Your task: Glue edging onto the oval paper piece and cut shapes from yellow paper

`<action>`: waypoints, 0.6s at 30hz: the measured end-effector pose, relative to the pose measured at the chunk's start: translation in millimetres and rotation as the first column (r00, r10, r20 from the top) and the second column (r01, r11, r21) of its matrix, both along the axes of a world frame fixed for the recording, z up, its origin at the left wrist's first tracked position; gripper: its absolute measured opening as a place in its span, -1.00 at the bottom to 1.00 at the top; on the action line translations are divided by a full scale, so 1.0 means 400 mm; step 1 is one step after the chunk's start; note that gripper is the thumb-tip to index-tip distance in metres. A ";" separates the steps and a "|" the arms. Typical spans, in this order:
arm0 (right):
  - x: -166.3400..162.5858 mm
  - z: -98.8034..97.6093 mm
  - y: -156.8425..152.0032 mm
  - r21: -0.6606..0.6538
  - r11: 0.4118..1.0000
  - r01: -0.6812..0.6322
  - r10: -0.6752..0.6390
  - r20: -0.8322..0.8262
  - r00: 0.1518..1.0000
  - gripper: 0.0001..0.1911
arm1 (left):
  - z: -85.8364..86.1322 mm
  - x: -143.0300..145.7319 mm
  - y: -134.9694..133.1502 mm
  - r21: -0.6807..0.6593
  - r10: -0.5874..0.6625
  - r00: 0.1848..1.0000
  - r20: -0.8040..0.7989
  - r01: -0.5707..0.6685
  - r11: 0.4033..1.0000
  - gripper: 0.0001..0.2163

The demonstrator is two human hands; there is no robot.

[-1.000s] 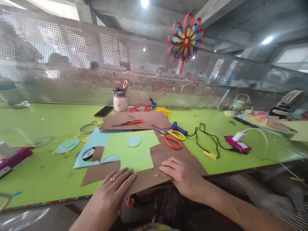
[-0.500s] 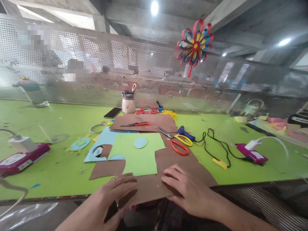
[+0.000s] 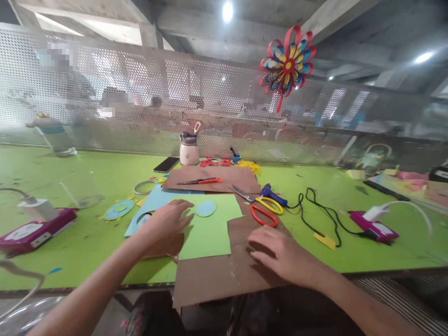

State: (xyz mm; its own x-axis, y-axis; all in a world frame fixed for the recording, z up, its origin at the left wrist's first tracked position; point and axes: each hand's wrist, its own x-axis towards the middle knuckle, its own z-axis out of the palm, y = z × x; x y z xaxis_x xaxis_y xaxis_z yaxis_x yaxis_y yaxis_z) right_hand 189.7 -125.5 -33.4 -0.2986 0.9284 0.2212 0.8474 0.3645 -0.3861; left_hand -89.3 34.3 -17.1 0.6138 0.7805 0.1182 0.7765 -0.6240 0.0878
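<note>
Two bare hands work over a stack of coloured paper. Fingers of the left hand are loosely spread and lie flat, palm down, with the tips on the left edge of the light green sheet; nothing is gripped. Fingers of the right hand are likewise extended and slightly apart, pressing flat on the large brown sheet, which hangs a little over the near edge of the green table.

The light green sheet lies on top of the brown one, between the two hands, and a small blue paper oval rests on it just beyond the left fingertips. Under the left hand a pale blue sheet pokes out (with a round hole cut in it, partly hidden by the wrist).

Farther out, orange and yellow scissors lie just beside the brown sheet on the right, next to a blue glue gun with a black cord. A second brown sheet behind carries red-handled scissors. A white jar and a phone stand near the mesh screen, and a paper flower hangs above.
</note>
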 end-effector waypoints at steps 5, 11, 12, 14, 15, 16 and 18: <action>0.121 -0.022 0.091 0.069 0.972 0.223 -0.226 0.039 0.973 -0.77 | 0.003 0.036 0.085 -0.053 0.012 0.998 -0.065 -0.016 0.998 -0.38; 0.195 -0.028 0.184 0.017 0.938 0.345 -0.342 0.181 0.922 -0.64 | -0.005 0.084 0.104 -0.084 -0.051 0.995 -0.081 0.044 0.995 -0.31; 0.194 -0.027 0.193 -0.003 0.940 0.340 -0.332 0.209 0.920 -0.61 | -0.007 0.086 0.107 -0.092 -0.056 0.995 -0.082 0.048 0.995 -0.30; 0.187 -0.025 0.208 -0.043 0.942 0.334 -0.312 0.262 0.913 -0.52 | -0.008 0.084 0.115 -0.114 -0.061 0.994 -0.087 0.051 0.992 -0.29; 0.182 -0.025 0.215 -0.060 0.940 0.337 -0.307 0.285 0.908 -0.48 | -0.009 0.082 0.120 -0.127 -0.062 0.994 -0.090 0.050 0.991 -0.28; 0.177 -0.025 0.221 -0.074 0.937 0.342 -0.306 0.305 0.902 -0.44 | -0.009 0.079 0.125 -0.137 -0.061 0.994 -0.093 0.048 0.989 -0.28; 0.170 -0.025 0.232 -0.092 0.929 0.359 -0.311 0.336 0.889 -0.41 | -0.009 0.075 0.136 -0.151 -0.058 0.994 -0.095 0.043 0.988 -0.26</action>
